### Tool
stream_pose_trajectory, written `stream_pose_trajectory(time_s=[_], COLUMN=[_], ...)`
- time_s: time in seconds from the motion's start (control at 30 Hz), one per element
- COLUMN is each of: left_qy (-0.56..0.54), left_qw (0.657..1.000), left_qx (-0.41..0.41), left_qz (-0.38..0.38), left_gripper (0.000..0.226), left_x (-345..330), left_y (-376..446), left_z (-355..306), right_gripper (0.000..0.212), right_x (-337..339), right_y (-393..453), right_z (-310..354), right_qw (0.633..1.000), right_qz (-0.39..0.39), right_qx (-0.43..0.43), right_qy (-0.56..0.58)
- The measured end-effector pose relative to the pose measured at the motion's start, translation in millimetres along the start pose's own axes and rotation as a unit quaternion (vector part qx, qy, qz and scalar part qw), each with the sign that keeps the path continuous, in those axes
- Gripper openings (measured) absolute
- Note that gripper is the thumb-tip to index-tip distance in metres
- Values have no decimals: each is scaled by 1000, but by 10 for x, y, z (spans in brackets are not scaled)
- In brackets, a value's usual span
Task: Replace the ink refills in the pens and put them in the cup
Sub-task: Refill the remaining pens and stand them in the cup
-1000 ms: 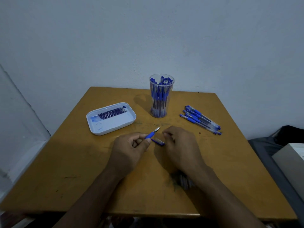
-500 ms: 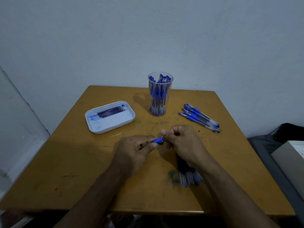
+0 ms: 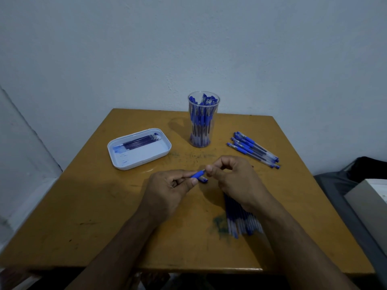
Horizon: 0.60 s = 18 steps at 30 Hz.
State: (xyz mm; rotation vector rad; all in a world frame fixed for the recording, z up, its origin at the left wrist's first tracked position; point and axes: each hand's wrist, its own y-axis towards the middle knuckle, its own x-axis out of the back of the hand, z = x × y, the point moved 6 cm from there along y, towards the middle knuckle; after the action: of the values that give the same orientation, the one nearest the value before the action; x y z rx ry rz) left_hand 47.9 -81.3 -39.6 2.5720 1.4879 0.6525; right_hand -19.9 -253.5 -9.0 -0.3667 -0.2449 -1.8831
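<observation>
I have the pen [image 3: 198, 174] at table centre, my left hand [image 3: 167, 190] pinching its blue rubber grip, my right hand [image 3: 234, 176] pinching the tip end. It looks light, stiff and slick; the rubber sleeve should be the safest hold. At 12 o'clock the clear cup [image 3: 202, 120] stands full of pens; at 10 o'clock the white tray [image 3: 146, 159] holds refills.

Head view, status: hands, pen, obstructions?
Left hand grips pen. Right hand pinches its tip end. Cup upright, full of pens. Path to cup unobstructed.
</observation>
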Motion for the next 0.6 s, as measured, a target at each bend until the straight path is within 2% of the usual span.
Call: stream_pose_trajectory(time_s=[0.03, 0.1, 0.2, 0.27, 0.33, 0.43, 0.5, 0.57, 0.6], left_qy=[-2, 1, 2, 3, 1, -10, -8, -8, -7], left_qw=[1000, 1000, 1000, 1000, 1000, 1000, 1000, 1000, 1000], left_qx=[4, 8, 6, 5, 11, 15, 15, 21, 23], left_qz=[-1, 0, 7, 8, 6, 5, 8, 9, 9], left_gripper=[22, 21, 25, 25, 23, 25, 28, 27, 26], left_x=[6, 8, -5, -8, -6, -9, -11, -10, -9], left_y=[3, 3, -3, -4, -1, -2, -6, -8, -6], left_z=[7, 9, -4, -1, 7, -5, -4, 11, 15], right_gripper=[6, 28, 13, 24, 7, 27, 12, 16, 12], right_x=[-5, -24, -15, -10, -8, -27, -15, -12, -11], right_y=[-5, -24, -8, -9, -22, -42, -24, -19, -15], right_z=[29, 39, 7, -16, 24, 55, 44, 22, 14], right_qw=[1000, 997, 1000, 1000, 1000, 996, 999, 1000, 1000], right_qz=[22, 52, 12, -1, 17, 61, 29, 6, 10], right_qx=[-1, -14, -12, -13, -2, -6, -6, -9, -6], right_qy=[21, 51, 16, -7, 25, 61, 33, 11, 18])
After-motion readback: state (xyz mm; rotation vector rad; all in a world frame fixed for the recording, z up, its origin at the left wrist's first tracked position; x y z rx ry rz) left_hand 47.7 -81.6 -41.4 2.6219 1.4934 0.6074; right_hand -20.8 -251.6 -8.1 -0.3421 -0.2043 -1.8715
